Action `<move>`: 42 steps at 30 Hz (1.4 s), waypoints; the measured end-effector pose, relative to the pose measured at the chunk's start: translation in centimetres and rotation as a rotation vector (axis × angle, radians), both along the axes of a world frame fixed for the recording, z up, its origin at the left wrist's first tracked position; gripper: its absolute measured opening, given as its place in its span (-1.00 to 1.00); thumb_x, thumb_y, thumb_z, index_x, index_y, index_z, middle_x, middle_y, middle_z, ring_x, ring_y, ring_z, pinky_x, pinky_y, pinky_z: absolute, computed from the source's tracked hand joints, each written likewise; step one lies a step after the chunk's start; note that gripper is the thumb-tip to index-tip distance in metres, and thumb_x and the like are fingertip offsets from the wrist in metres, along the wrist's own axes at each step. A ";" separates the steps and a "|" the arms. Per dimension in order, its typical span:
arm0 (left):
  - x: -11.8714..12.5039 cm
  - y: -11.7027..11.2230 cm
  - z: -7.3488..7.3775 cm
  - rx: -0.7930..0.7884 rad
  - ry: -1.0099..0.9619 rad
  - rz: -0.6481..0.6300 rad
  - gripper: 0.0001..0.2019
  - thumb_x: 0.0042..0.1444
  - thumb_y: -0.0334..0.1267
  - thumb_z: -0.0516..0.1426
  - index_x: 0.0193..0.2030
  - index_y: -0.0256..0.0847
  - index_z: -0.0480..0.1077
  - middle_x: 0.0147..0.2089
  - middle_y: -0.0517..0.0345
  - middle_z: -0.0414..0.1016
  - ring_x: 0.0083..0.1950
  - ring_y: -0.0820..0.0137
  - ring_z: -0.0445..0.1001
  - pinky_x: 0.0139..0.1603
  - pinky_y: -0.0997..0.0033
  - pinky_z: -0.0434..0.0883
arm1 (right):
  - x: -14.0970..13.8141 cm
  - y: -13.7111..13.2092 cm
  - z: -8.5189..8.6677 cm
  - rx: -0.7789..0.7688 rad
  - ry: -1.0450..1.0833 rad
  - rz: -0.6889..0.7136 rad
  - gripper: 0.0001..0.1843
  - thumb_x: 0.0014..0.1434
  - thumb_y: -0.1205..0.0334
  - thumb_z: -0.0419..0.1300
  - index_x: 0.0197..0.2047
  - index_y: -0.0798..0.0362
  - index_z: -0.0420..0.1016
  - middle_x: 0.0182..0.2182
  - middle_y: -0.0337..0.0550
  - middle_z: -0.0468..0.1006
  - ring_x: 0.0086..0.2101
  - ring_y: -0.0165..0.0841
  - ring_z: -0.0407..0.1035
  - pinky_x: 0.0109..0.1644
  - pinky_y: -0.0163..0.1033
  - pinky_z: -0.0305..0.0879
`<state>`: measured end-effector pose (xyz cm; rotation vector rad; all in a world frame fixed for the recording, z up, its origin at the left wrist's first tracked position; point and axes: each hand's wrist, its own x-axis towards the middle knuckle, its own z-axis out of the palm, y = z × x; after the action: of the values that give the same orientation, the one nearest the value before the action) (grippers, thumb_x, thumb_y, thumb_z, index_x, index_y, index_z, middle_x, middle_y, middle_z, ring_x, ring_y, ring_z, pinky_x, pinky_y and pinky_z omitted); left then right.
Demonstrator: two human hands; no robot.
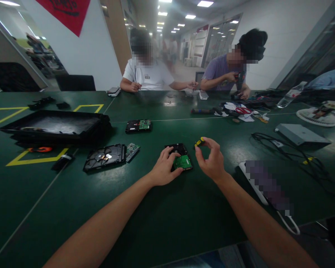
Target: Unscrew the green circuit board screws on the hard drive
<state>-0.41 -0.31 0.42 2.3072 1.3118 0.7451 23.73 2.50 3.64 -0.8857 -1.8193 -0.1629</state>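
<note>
A black hard drive (180, 149) with a green circuit board (183, 162) facing up lies on the dark green table (156, 216) in front of me. My left hand (164, 168) grips the drive's left edge, fingers curled round it. My right hand (210, 159) hovers just right of the drive, thumb and fingers pinched on a small yellow-and-black screwdriver (200, 142) held above the table.
An opened hard drive (104, 156) with a loose circuit board (132, 151) lies to the left, another drive (139, 125) further back, a black tray (56, 124) at far left. A white power strip (252, 186), cables (296, 149) and a grey box (301, 134) are on the right. Two people sit across the table.
</note>
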 end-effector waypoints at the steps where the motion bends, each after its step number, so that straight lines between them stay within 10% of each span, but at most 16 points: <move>1: 0.0 0.0 0.0 0.000 0.001 -0.001 -0.42 0.25 -0.02 0.26 0.34 -0.08 0.26 0.55 -0.18 -0.02 0.61 -0.14 -0.15 0.51 -0.33 0.07 | -0.1 0.0 0.0 0.008 -0.002 -0.004 -0.38 0.33 0.28 0.29 0.36 -0.08 0.16 0.05 0.02 0.55 -0.07 -0.15 0.59 0.01 0.08 0.62; 42: 0.1 0.0 -0.1 0.012 0.021 0.001 -0.43 0.26 -0.03 0.25 0.34 -0.09 0.25 0.55 -0.16 -0.01 0.60 -0.12 -0.12 0.53 -0.30 0.06 | -0.7 -0.1 -0.6 -0.062 0.072 0.049 -0.33 0.35 0.24 0.26 0.42 -0.08 0.09 0.10 0.06 0.52 -0.14 -0.18 0.60 -0.03 0.05 0.65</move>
<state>-0.29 -0.30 0.31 2.3298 1.3220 0.7323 23.08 2.35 3.03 -0.8785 -1.7849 -0.0438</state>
